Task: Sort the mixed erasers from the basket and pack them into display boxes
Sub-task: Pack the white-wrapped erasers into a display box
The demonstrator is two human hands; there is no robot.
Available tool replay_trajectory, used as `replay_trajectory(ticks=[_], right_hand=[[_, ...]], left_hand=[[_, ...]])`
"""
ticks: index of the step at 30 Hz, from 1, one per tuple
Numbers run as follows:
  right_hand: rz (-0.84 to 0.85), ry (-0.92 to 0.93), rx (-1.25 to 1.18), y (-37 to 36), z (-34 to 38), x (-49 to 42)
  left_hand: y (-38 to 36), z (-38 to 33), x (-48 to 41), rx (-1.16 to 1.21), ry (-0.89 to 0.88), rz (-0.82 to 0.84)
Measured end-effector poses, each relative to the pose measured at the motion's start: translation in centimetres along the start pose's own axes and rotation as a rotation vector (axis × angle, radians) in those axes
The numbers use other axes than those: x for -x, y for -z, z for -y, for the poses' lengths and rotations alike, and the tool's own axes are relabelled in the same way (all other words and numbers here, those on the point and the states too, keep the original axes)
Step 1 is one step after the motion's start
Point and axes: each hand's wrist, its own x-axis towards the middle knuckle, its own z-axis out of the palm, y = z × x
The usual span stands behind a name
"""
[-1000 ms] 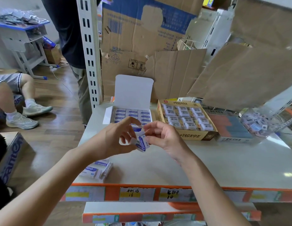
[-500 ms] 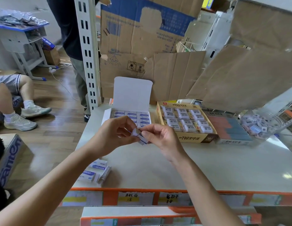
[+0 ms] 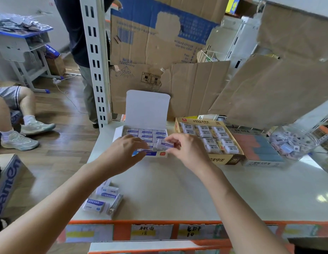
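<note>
- The white-and-blue eraser (image 3: 167,143) is pinched in the fingertips of the right hand (image 3: 187,151). It hangs just above the front right corner of the white display box (image 3: 154,154), printed face up.
- The left hand (image 3: 125,154) lies over the front left of that box, fingers pointing down at the front row. Its back hides whether it grips anything, so I cannot tell. The two hands are close but apart.
- The rows behind look tightly packed, so the free slot is probably at the front.
- Lower the eraser flat, label turned like its neighbours, and slide it in rather than drop it.
- The left fingers could steady the box on the smooth shelf.
- Just right of the white box is the tan 2B eraser box (image 3: 223,160), full of a different kind. Keep this eraser out of it.
- Further right is a clear jar (image 3: 295,142) on its side, holding mixed erasers.
- Nearer the person, left of the white box, loose blue-labelled erasers (image 3: 102,200) lie by the shelf edge, where a forearm could knock them off.
</note>
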Motion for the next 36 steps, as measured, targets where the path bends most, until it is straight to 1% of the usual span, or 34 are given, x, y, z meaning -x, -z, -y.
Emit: replay_trajectory(ticks=[3,8,11,14,22,26,28,31,36], right_hand=[[0.065,0.03,0.071,-0.1,0.4,-0.9],[0.194,0.031,0.097,0.1,0.7,-2.7],[0.285,0.022,0.087,0.6,0.6,-3.5],[0.338,0.033,0.102,1.0,0.5,-4.0],[0.405,0.039,0.054,1.2,0.4,-4.5],[0.432,0.068,0.153,1.0,0.9,-5.2],[0.43,0.058,0.115,1.0,0.7,-5.2],[0.402,0.014,-0.011,1.0,0.2,-4.9],[0.358,0.001,-0.01,0.6,-0.1,-4.8]], left_hand=[[0.1,0.2,-0.1,-0.066,-0.033,0.045],[-0.2,0.5,-0.3,-0.139,-0.048,0.031],[-0.2,0.6,-0.1,-0.146,-0.048,0.005],[-0.2,0.6,0.0,-0.157,-0.045,0.007],[0.0,0.7,-0.2,-0.169,-0.042,0.062],[0.0,0.7,-0.3,-0.169,-0.039,0.073],[0.0,0.7,-0.3,-0.168,-0.033,0.078],[0.0,0.7,-0.3,-0.174,-0.034,0.079],[-0.1,0.7,-0.3,-0.177,-0.034,0.075]])
